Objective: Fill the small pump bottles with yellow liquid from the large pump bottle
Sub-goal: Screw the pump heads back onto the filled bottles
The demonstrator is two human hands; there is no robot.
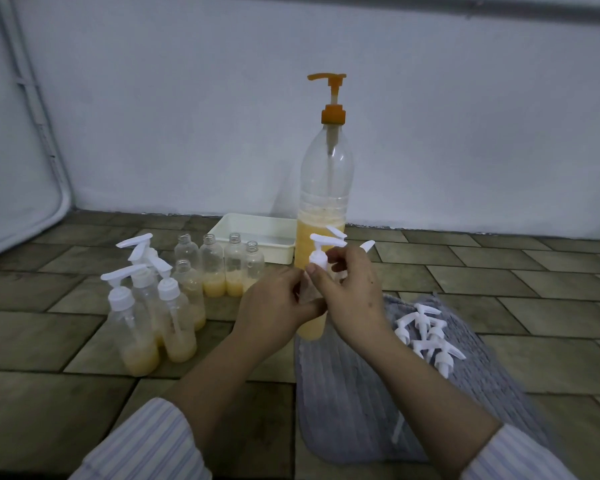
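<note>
Tiled floor [499,271] carries everything, person seated low over it; large pump bottle [324,209] upright at centre by the wall, orange pump [331,98] raised, yellow liquid in its lower part, probably kept close so each fill is a short reach; grey mat [361,393] in front and to the right, likely to catch drips; white tray [257,233] behind the small bottles; open small bottles [222,268] grouped left of centre, a little yellow in each, necks bare; capped small bottles [149,317] nearer, further left, apparently sorted as done; spare white pumps [430,337] heaped on the mat by the right side; left hand [274,306] curled around a small bottle [310,327], steadying it; right hand [350,292] pinching a white pump head [321,252] at its neck, seemingly screwing it on.
</note>
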